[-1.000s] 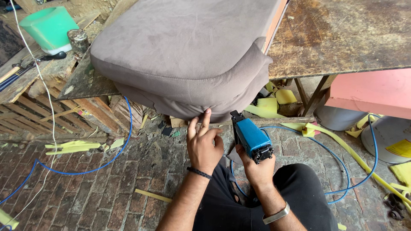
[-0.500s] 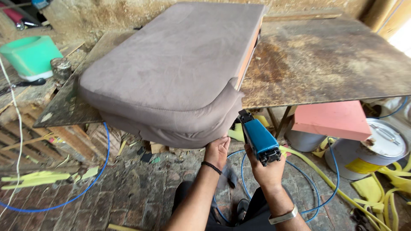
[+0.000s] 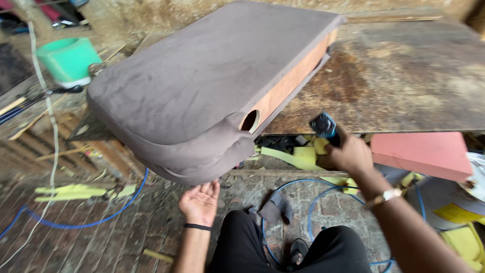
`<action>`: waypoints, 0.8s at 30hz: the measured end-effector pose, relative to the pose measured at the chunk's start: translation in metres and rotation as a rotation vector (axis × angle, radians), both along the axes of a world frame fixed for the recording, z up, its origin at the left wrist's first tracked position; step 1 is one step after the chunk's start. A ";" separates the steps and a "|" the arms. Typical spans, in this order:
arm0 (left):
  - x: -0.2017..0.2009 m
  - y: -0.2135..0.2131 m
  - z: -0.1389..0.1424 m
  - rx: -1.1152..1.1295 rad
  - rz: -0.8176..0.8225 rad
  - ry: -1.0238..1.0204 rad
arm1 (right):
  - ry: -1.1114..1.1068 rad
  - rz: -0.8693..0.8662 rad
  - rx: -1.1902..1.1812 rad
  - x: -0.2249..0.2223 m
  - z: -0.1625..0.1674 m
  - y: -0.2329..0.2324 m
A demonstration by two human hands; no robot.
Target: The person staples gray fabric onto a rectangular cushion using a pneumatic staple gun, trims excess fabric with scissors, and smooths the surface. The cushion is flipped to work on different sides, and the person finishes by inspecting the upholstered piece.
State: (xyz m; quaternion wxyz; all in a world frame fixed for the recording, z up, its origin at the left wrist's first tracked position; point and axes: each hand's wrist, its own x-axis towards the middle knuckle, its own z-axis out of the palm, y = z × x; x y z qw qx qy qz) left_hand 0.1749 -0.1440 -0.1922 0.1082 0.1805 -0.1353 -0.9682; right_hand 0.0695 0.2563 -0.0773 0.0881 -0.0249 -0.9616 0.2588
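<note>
**Steady now: tool up, palm under the cushion**

Right now, from the head camera, my right hand point(image 3: 348, 154) is clenched around a blue power tool point(image 3: 323, 125), its nose raised just beside the front edge of the wooden table point(image 3: 404, 86). My left hand point(image 3: 199, 202) hangs open, palm up, gripping nothing, just below the drooping front corner of the brown cushion point(image 3: 202, 91). That cushion lies tilted on the table, its front corner overhanging the edge towards me, with a bare orange board side and a round hole point(image 3: 249, 120) showing on the side nearer the tool.

To do this well, I judge the open palm should come up and press the loose fabric flat under the cushion's front corner, fingers kept well away from the tool's nose. I would bring the tool square to the board, not at a slant, and keep its blue hose point(image 3: 303, 197) on the brick floor below the cushion clear of my knees. The view is blurred, so I cannot tell whether my finger sits on the trigger.
</note>
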 end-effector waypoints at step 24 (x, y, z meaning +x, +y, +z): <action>-0.035 -0.037 0.200 -2.788 0.150 0.112 | -0.126 0.644 -0.833 -0.024 0.000 -0.231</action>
